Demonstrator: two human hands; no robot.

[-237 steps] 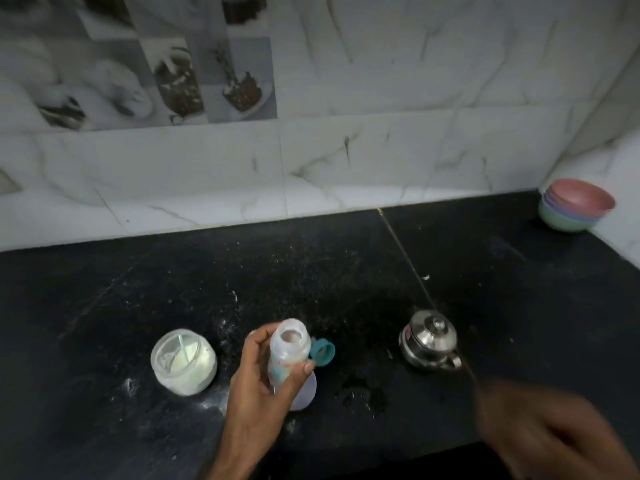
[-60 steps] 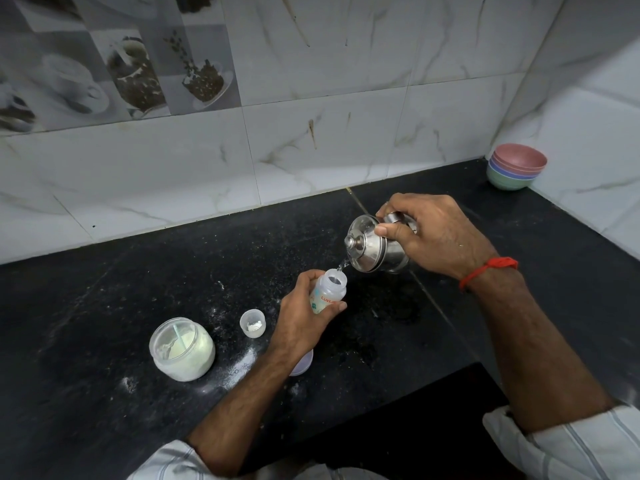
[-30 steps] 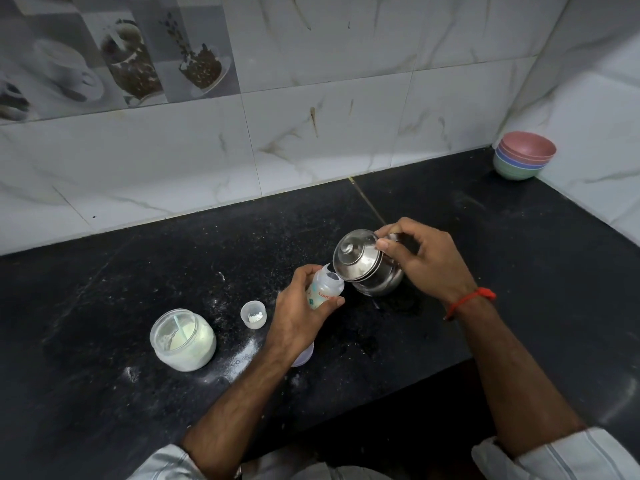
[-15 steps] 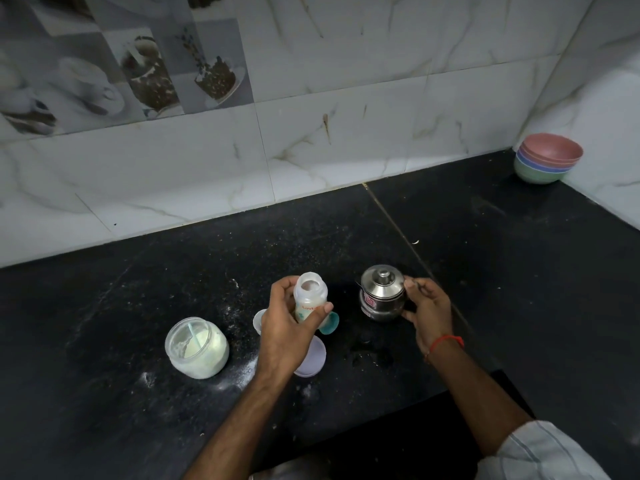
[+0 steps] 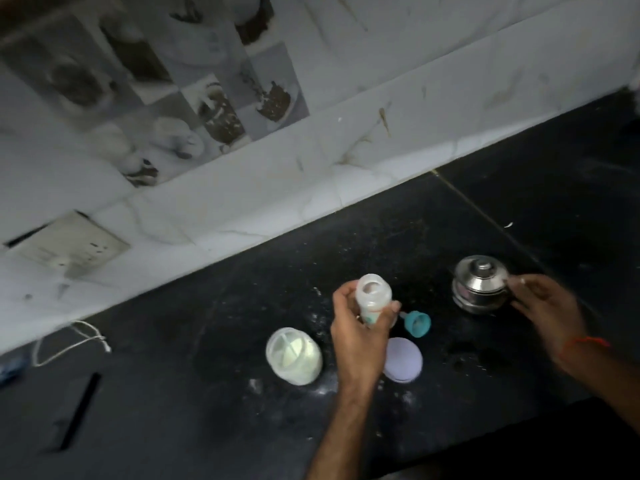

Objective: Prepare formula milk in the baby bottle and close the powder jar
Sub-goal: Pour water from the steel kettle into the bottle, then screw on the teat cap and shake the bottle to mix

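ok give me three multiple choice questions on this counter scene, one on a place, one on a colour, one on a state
1. Where is the steel pot relative to the baby bottle?
A. to its right
B. to its left
C. stacked on top of it

2. What colour is the bottle's loose cap lying on the counter?
A. red
B. teal
C. yellow

3. What state is the powder jar in?
A. closed with its lid
C. tipped on its side
B. open, upright

Answers:
1. A: the pot stands right of the bottle held by the left hand, with the right hand at the pot's side.
2. B: the cap beside the bottle is teal.
3. B: powder shows through its open mouth, and the lilac lid lies apart.
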